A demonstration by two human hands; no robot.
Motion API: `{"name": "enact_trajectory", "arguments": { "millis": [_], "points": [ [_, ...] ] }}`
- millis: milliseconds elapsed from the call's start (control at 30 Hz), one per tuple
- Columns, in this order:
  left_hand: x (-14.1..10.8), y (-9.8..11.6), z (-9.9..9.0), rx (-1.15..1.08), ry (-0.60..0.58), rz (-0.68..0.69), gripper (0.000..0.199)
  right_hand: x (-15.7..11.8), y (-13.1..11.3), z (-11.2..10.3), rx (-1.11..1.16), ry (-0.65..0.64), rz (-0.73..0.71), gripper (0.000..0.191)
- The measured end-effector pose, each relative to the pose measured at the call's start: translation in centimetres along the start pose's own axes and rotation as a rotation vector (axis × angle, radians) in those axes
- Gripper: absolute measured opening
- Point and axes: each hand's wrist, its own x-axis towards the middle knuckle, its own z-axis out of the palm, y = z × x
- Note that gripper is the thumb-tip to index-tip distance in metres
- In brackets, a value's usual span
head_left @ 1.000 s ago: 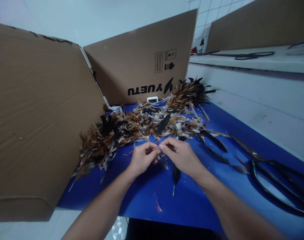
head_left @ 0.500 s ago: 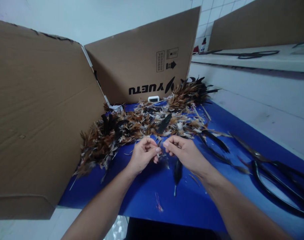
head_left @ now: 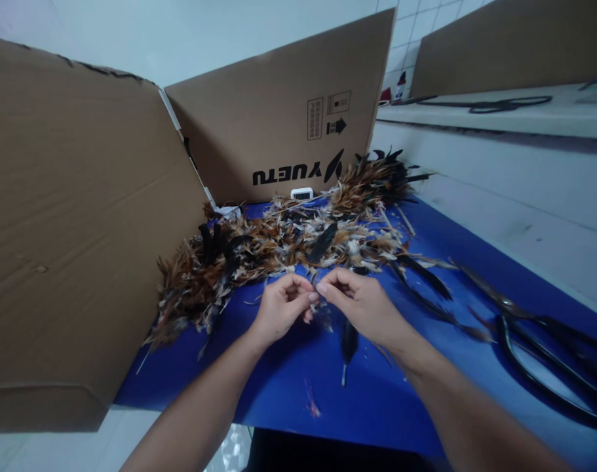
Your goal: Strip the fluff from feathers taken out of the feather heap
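Over a smooth, deep blue worktop (head_left: 278,387) the two hands work close together, fingertips all but meeting at the near edge of a ragged feather heap (head_left: 298,239). The left hand (head_left: 282,309) has thumb and forefinger pinched on a small feather (head_left: 313,280), thin and greyish brown, its wispy lower part hanging beneath the fingers; the right hand (head_left: 365,303) is likewise pinched, its tips right at the feather's edge, though I cannot tell whether they grip it. The heap is a loose tangle of downy white, rust brown and glossy black, with a dark, blade-shaped feather (head_left: 322,242) lying across it. Left of it spreads a bushier brown clump (head_left: 190,282); at the far right is a tighter, spiky bundle (head_left: 364,185) tipped with black. A slim black feather (head_left: 348,344) with a pale quill lies below the right hand, and a wisp of reddish threads (head_left: 312,401) lies nearer the front edge. Metal scissors (head_left: 507,305) with wide, dark loop handles rest at the right. Stiff, matt cardboard stands as a creased left panel (head_left: 82,229) and a printed back panel (head_left: 273,118), with a small white plastic device (head_left: 301,194) at its foot. On the pale ledge (head_left: 499,121) stands a small bottle (head_left: 400,88), its contents too small to make out.
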Motion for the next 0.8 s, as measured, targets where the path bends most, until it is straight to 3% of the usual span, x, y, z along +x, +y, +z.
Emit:
{"name": "enact_trajectory", "arguments": {
  "millis": [300,567,800],
  "points": [
    [-0.2,-0.2,0.0,0.216,0.047,0.028,0.017,-0.2,-0.3,0.4,-0.216,0.045,-0.061,0.019],
    [-0.4,-0.1,-0.2,0.255,-0.003,0.055,0.017,-0.5,-0.1,1.0,-0.33,0.096,-0.246,0.019],
    [0.0,0.2,-0.3,-0.001,0.02,0.062,0.019,0.2,-0.3,-0.1,0.012,0.014,-0.003,0.02]
  ]
}}
